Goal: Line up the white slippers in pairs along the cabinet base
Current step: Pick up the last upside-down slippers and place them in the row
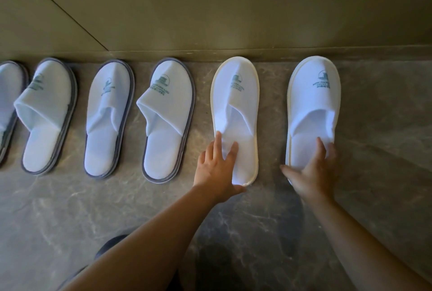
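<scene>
Resting on the heel end of a cream-edged slipper [236, 112], the left hand [216, 169] has its fingers straight and spread, fingertips on the insole, thumb curled round the heel rim at the bottom. The right hand [314, 171] sits on the heel of the second cream-edged slipper [314, 108]; its fingers lie on the insole and along the right edge, thumb stretched out left past the heel. Fingers fairly wide, loosely cupping the heel; whether it truly grips or just presses, cannot tell.

Both slippers lie flat on the grey marbled floor [385, 127], toes pointing at the cabinet base [210, 54] and touching or nearly touching it. They are side by side with a clear gap of floor between them (wider than the gaps further left).

To the left, four grey-edged slippers sit in the same row, toes to the base: one just left of the left hand [168, 117], then one [109, 115], another [46, 115], and a last one cut off by the frame edge [9, 103]. All carry a green printed logo on the upper; text too small to read.

Olive cabinet front [233, 5] fills the top. Both forearms come in bare from the bottom. A dark shape [112, 246] shows under the left forearm, unclear what.
</scene>
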`<state>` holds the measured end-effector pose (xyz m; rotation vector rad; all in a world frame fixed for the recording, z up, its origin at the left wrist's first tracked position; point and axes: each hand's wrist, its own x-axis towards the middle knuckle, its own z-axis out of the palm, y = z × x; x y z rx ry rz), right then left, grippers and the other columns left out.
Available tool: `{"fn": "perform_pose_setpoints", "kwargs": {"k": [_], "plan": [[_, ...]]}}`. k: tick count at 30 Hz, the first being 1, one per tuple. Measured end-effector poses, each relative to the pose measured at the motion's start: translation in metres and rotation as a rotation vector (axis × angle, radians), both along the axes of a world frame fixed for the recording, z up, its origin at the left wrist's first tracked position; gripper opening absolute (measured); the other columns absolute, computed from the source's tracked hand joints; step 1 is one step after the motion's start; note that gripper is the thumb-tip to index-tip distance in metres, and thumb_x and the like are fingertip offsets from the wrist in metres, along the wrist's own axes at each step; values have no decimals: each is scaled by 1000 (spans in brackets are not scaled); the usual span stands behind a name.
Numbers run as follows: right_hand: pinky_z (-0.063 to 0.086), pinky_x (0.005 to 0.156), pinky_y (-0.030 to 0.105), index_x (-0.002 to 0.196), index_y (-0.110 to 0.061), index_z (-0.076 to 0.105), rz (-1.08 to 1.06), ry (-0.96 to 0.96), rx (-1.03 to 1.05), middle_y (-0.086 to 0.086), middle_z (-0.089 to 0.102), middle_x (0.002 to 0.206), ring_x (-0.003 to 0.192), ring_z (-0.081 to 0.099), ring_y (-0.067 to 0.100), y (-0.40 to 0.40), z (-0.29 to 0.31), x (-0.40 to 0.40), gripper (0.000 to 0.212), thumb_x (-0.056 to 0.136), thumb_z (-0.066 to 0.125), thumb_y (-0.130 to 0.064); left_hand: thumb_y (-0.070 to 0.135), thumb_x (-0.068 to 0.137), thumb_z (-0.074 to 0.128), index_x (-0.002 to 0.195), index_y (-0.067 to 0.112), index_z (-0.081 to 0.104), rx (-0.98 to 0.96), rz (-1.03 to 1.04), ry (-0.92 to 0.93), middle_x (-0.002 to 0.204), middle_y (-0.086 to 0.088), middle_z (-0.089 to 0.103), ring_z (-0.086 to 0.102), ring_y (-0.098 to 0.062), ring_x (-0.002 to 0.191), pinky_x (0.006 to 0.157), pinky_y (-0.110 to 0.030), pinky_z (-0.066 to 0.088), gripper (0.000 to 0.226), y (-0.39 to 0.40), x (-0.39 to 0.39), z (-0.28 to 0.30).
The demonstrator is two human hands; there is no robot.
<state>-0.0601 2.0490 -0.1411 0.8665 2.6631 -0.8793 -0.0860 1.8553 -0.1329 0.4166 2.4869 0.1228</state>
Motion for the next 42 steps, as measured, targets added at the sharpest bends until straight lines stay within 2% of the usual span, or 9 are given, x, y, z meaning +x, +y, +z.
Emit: {"fn": "perform_pose_setpoints", "kwargs": {"k": [15, 24, 35, 42], "plan": [[27, 105, 53, 139, -13, 20, 55, -27, 41, 19, 15, 150, 132, 23, 42, -4, 4, 7, 100, 61, 80, -25, 63, 67, 60, 141, 29, -6, 2, -47, -2, 152, -13, -22, -2, -34, 141, 114, -47, 13, 105, -11, -5, 0], [24, 107, 50, 140, -13, 19, 83, -46, 74, 19, 16, 150, 133, 21, 40, 1, 3, 4, 97, 63, 78, -27, 64, 68, 58, 140, 31, -11, -4, -42, -33, 151, -11, -26, -7, -33, 142, 115, -47, 9, 105, -10, -7, -2], [24, 107, 48, 139, -12, 20, 99, -56, 65, 20, 16, 149, 133, 21, 39, 12, 5, 0, 94, 65, 77, -27, 65, 67, 58, 141, 31, -8, -17, -16, -18, 151, -11, -24, -4, -35, 141, 114, -49, 12, 106, -2, -3, -4], [28, 107, 52, 139, -14, 18, 122, -71, 70, 18, 14, 150, 134, 20, 38, 10, 5, 0, 93, 68, 75, -31, 66, 66, 58, 140, 33, -10, -7, -6, -21, 151, -8, -25, -6, -34, 142, 113, -49, 12, 105, -1, -3, -6]]}}
